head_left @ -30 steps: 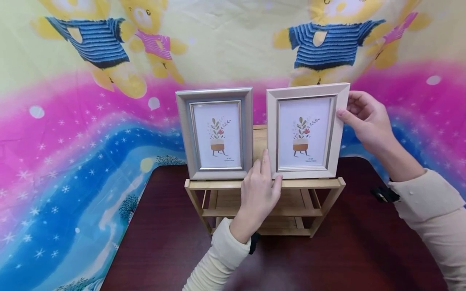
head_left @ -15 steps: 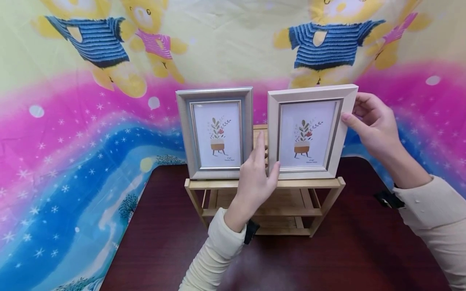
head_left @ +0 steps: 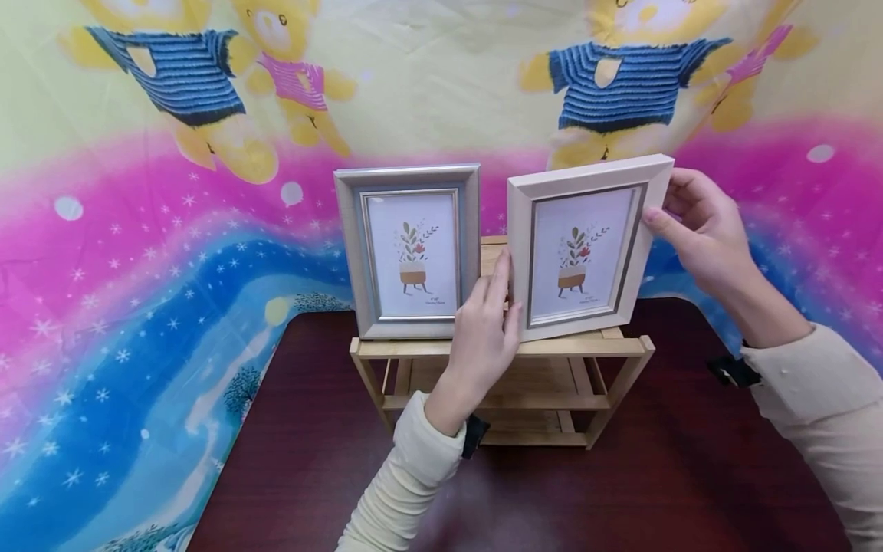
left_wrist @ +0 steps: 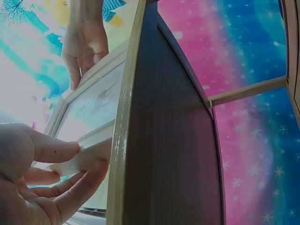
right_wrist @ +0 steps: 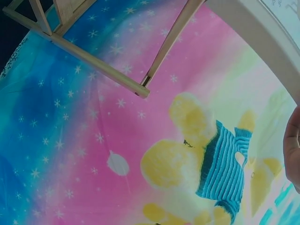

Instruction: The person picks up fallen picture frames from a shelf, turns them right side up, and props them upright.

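A cream picture frame (head_left: 588,249) with a potted-plant print stands turned slightly on the top of a wooden shelf rack (head_left: 586,349). My right hand (head_left: 704,226) holds its right side, thumb on the front and fingers behind. At its lower left, my left hand (head_left: 479,337) pinches the edge between thumb and fingers, as the left wrist view shows. To the left, a silver-grey picture frame (head_left: 410,330) with the same print stands upright, apart from the cream one. Only part of my right hand (right_wrist: 293,150) enters the right wrist view.
The rack stands on a dark red-brown table (head_left: 297,460). It has open lower shelves (head_left: 531,383). Behind hangs a printed backdrop (head_left: 428,84) with bears and snowflakes. Black wrist straps (head_left: 734,372) sit by my sleeves.
The cream frame first shifted slightly right, then turned, its right side now raised and angled. My left hand moved up along its left edge. The silver-grey frame stayed put.
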`<state>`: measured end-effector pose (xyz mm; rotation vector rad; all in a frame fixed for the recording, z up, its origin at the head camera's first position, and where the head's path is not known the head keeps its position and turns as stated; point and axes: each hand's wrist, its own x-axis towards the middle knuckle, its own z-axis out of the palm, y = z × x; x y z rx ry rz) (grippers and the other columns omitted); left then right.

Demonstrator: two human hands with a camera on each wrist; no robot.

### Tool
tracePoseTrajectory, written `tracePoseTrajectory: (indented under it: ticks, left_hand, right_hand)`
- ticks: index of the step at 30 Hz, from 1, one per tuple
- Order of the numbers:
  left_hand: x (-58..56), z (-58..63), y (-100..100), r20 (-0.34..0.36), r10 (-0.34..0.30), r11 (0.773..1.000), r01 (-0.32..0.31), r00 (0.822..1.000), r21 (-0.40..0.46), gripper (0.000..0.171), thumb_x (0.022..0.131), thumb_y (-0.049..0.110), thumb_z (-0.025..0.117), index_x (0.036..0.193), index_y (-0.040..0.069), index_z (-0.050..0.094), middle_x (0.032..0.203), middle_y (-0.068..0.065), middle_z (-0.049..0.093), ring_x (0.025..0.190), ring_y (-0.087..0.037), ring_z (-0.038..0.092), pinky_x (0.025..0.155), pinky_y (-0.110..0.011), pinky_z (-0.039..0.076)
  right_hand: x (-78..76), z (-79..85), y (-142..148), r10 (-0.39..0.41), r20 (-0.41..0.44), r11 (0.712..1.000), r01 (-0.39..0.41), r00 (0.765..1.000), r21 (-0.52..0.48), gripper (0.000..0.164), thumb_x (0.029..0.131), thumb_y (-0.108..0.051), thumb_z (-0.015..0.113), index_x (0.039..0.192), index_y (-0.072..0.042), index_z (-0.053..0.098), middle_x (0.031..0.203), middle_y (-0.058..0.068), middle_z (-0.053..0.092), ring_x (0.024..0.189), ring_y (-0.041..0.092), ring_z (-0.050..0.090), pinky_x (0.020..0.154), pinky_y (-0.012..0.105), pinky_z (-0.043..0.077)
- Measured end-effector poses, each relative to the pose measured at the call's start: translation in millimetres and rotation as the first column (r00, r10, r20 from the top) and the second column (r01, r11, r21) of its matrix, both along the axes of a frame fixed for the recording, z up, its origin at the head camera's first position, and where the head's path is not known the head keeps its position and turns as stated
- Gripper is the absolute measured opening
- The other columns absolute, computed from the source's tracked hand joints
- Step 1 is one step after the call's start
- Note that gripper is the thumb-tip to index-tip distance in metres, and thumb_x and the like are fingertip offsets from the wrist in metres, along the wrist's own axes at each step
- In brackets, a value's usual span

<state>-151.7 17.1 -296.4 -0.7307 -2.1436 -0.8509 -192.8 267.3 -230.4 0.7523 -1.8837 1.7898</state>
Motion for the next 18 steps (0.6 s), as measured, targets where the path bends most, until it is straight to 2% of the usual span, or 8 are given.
tracePoseTrajectory:
  ticks: [9, 18]
  left_hand:
    - [5.3, 1.2, 3, -0.021, -0.009, 1.0, 0.009, 1.0, 0.009, 0.057, 0.081, 0.002, 0.064, 0.132, -0.009, 0.04, 0.089, -0.015, 0.058, 0.07, -0.019, 0.054, 0.061, -0.024, 0.048]
    - [9.2, -2.5, 8, -0.097, -0.016, 0.999, 0.02, 0.995, 0.04, 0.056, 0.08, 0.004, 0.067, 0.129, -0.01, 0.043, 0.088, -0.016, 0.058, 0.068, -0.019, 0.053, 0.06, -0.023, 0.047]
  right_hand:
    - [-12.7, 2.8, 1, 0.078, 0.022, 0.997, -0.078, 0.997, -0.003, 0.035, 0.086, 0.008, 0.05, 0.12, 0.001, 0.053, 0.106, 0.008, 0.059, 0.092, 0.016, 0.057, 0.074, 0.015, 0.048]
    - [-30.4, 5.4, 6, 0.212, 0.028, 0.977, -0.212, 0.977, 0.024, 0.036, 0.088, 0.01, 0.046, 0.122, 0.001, 0.051, 0.107, 0.008, 0.058, 0.093, 0.017, 0.056, 0.073, 0.016, 0.049]
